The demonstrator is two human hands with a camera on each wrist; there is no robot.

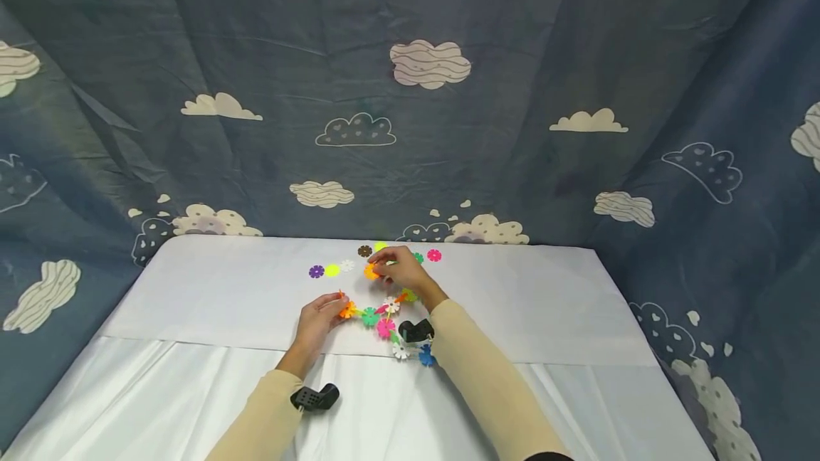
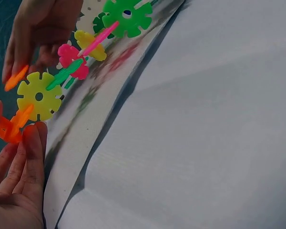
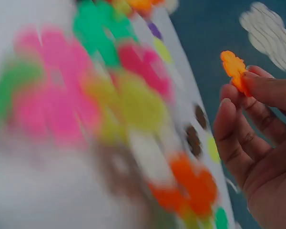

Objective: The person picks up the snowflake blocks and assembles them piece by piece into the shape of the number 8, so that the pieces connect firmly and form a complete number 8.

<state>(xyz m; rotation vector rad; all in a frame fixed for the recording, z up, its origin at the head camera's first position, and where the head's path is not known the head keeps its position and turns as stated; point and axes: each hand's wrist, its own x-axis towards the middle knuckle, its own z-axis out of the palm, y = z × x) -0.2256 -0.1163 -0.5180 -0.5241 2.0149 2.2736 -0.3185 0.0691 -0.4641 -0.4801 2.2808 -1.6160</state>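
My left hand (image 1: 316, 324) grips the orange end piece (image 2: 8, 130) of a chain of interlocked plastic snowflake discs. Thumb and fingertips of my right hand (image 1: 405, 269) pinch a single orange snowflake disc (image 3: 234, 69), held apart from the chain above the far part of the table. From the left hand the chain runs rightward through a yellow disc (image 2: 39, 97), a green disc (image 1: 369, 316) and a pink disc (image 1: 386, 328), among others. Its near end carries a white disc (image 1: 401, 351) and a blue disc (image 1: 426, 356). The right wrist view shows the chain blurred.
Loose discs lie in a rough row at the back of the white table (image 1: 224, 290): purple (image 1: 317, 272), yellow (image 1: 332, 270), white (image 1: 347, 265), brown (image 1: 364, 251) and pink (image 1: 434, 255) among them. Behind hangs a dark cloud-patterned curtain (image 1: 275, 70).
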